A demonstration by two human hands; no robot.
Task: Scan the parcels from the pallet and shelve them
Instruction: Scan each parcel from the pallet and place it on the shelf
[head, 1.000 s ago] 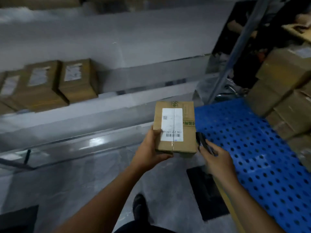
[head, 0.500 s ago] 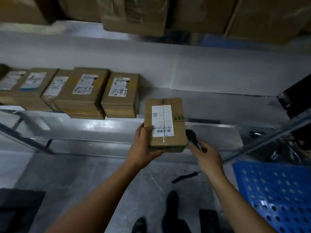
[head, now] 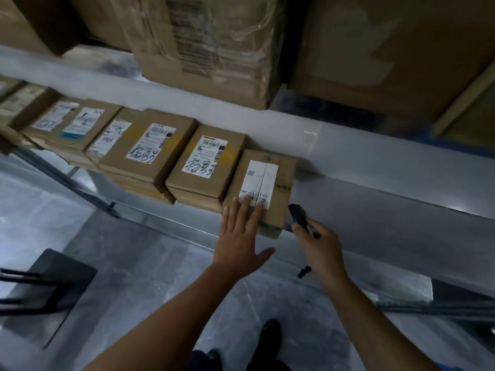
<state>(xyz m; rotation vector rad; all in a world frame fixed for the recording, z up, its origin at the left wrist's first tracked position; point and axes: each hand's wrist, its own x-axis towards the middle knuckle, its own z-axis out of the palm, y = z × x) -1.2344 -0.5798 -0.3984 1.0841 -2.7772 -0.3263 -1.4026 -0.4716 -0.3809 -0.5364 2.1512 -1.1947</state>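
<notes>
Now, parcel: small brown cardboard box with a white printed label (head: 263,188), lying flat on the shelf, its near end at the shelf's front edge.
Shelf: grey metal shelf (head: 375,210), bare to the right of the parcel.
Row: brown labelled cardboard boxes (head: 206,167) lined along the front edge; the parcel sits at the row's right end, just beside the last one.
Left grip (head: 238,239): spread, fingers straight, thumb out to the right; fingertips (head: 261,210) rest on the parcel's near top face, across the label's lower edge, palm off the box and out in front of the shelf.
Right grip (head: 318,245): curled round a black handheld scanner (head: 298,214), which is just beside the parcel's near right corner; whether they touch, I cannot tell.
Above: large brown cartons (head: 209,49) on the upper level.
</notes>
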